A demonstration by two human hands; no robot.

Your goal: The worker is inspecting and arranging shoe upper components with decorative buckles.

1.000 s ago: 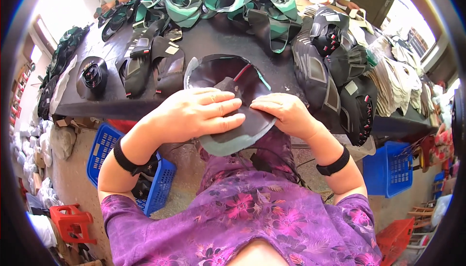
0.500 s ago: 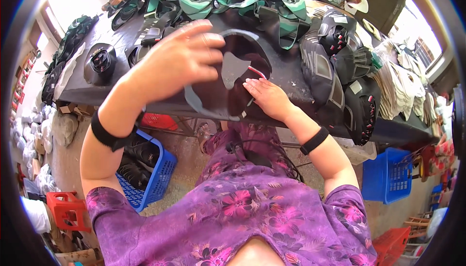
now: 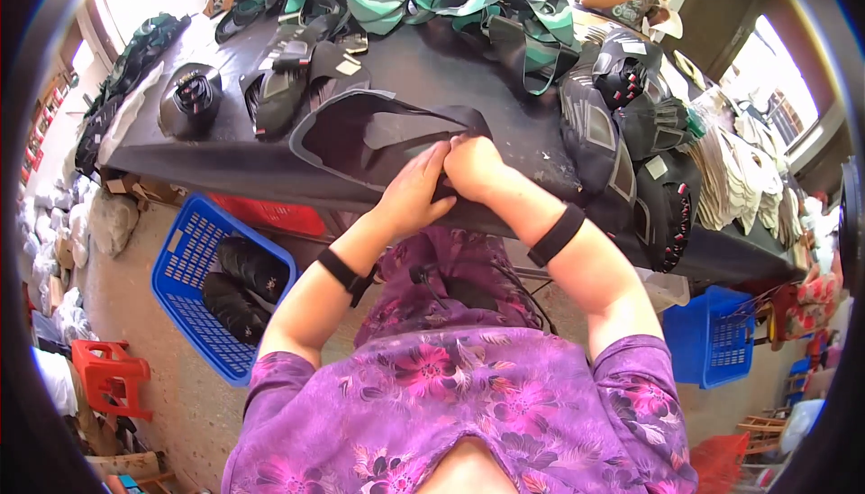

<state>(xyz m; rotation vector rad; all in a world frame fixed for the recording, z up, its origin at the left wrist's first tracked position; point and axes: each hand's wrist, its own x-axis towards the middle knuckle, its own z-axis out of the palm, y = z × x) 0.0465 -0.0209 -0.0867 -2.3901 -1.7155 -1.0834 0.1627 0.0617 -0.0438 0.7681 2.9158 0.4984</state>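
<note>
Toward the left, a blue plastic basket (image 3: 182,240) stands on the floor (image 3: 203,422), its walls probably keeping the black shoe parts (image 3: 243,269) inside together. Beyond it on the black tabletop (image 3: 536,138) sits a dark rounded bundle (image 3: 191,102), apparently nested to save room. Centrally, a black shoe upper (image 3: 335,125) lies at the tabletop's near edge, its raised rim curving open. The left hand (image 3: 414,192) has straight fingers, thumb spread, against its near side; whether it pinches anything, I cannot tell. The right hand (image 3: 473,168), curled, grips the upper's right end, seemingly to steady it. Farther right, grey-and-black uppers (image 3: 590,125) overlap, likely for easy lifting, beside layered beige pieces (image 3: 734,174).
</note>
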